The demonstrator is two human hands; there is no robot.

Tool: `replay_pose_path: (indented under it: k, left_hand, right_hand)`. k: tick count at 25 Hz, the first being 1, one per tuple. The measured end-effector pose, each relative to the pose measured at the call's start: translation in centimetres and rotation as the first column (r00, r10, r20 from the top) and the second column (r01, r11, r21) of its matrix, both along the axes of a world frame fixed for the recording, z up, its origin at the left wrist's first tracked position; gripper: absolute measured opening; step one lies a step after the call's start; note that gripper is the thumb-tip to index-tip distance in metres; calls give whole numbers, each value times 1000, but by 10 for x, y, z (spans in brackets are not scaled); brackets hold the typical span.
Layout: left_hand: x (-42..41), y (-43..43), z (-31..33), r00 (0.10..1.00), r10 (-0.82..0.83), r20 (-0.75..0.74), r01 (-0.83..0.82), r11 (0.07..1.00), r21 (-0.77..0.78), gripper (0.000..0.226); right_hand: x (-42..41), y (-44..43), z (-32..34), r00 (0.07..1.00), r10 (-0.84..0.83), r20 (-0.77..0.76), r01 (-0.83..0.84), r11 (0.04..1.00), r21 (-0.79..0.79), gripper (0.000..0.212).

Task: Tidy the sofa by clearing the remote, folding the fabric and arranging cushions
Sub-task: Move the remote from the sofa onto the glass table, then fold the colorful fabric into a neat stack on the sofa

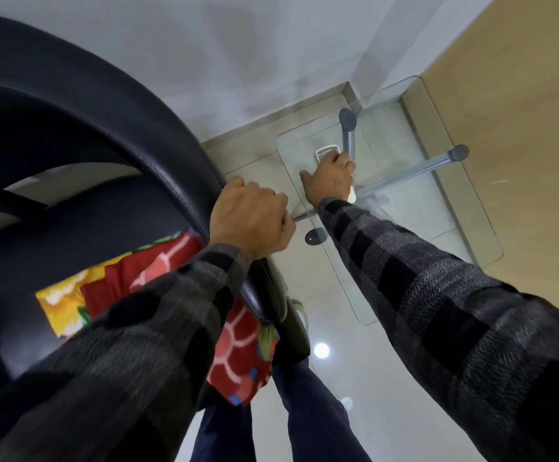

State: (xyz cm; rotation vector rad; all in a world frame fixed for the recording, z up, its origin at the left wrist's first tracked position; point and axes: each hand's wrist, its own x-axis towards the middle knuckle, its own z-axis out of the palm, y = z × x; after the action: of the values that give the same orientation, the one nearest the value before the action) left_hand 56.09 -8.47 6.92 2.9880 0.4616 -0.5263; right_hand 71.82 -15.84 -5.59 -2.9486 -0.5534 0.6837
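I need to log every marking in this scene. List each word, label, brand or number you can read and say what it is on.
No text can be read here.
Remote on the glass table, under the right hand: a small dark logo or brand line at its top end, too small and blurred to read.
Floral fabric on the sofa: pattern only, no lettering.

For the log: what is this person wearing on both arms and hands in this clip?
Both arms wear long sleeves of a thick knitted fabric in a grey-and-black check, left sleeve and right sleeve, each ending at the wrist. The left hand and right hand are bare: no gloves, rings or watch visible.
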Motion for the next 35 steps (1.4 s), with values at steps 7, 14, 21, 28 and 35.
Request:
replay_pose_path:
  k: [7,14,21,28,35]
  left_hand:
    - [-86,0,35,996,-66,54,67,998,-13,65]
    - [-246,-8,10,913,390,-122,-408,876,-258,62]
    - [-355,-3,-74,515,794,-324,-787,287,-547,60]
    - [-377,9,-73,426,807,-409,-753,66,-655,57]
    - [-417,71,-62,-20,738,-674,-371,-632,-681,68]
  right_hand:
    - [-128,-4,120,978,85,-192,-21,949,316,48]
    - [-292,-18,110,918,309,247,-381,860,339,64]
    - [-386,-15,29,953,193,-235,-216,973,-78,137]
    - [-389,0,35,961,179,-210,-213,965,-151,88]
    - [-512,84,100,882,341,-327,-377,925,-53,89]
